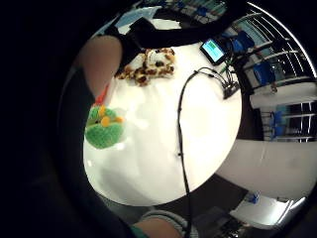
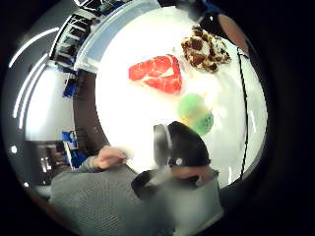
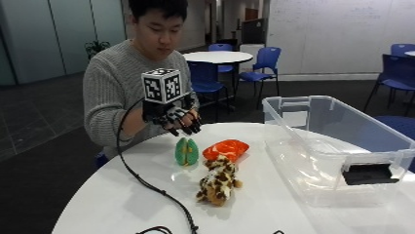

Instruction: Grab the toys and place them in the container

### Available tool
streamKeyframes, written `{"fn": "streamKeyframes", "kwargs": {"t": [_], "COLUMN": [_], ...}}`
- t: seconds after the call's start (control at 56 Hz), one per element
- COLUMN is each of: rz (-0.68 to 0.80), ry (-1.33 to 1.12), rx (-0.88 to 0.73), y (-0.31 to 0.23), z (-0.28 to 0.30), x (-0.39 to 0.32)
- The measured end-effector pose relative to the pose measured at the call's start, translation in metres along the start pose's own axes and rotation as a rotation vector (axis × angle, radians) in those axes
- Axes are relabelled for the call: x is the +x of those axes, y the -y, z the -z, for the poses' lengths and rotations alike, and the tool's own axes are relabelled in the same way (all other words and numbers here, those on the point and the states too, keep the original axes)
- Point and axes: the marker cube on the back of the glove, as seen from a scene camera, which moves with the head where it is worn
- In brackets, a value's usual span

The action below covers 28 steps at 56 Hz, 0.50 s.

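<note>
A: Where are the toys now?

B: All three lie on the bench, close together. The green toy stands in the middle. The red toy is just beside it at 3 o'clock. The spotted toy lies near both, at about 5 o'clock from the green one.

A: And the container?

B: The container is a clear plastic box at 3 o'clock of the toys, apart from them. I see no toy inside it, so I judge that nothing of the task is done yet. Three toys are left to move.

A: What does the right hand do?

B: The right hand hovers above the bench, at about 11 o'clock of the green toy, not touching it. Its fingers hang down, a little spread, and they hold nothing. The bare hand rests at the edge of the bench, near the person.

A: Is something in the way?

B: A black cable runs over the bench from the hand, at 7 o'clock of the toys. It does not lie between the toys and the container, so the way to the box seems free. In the little-finger palm view there is also a small screen near the bench edge, well apart from the toys.
</note>
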Motion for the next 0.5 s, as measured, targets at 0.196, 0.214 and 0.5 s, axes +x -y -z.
{"fn": "streamKeyframes", "kwargs": {"t": [0.196, 0.214, 0.5], "rz": [-0.052, -0.057, -0.114], "ry": [-0.016, -0.017, -0.106], "rx": [-0.116, -0.124, -0.230], "y": [0.004, 0.004, 0.001], "z": [-0.024, -0.027, -0.086], "x": [0.004, 0.003, -0.010]}}
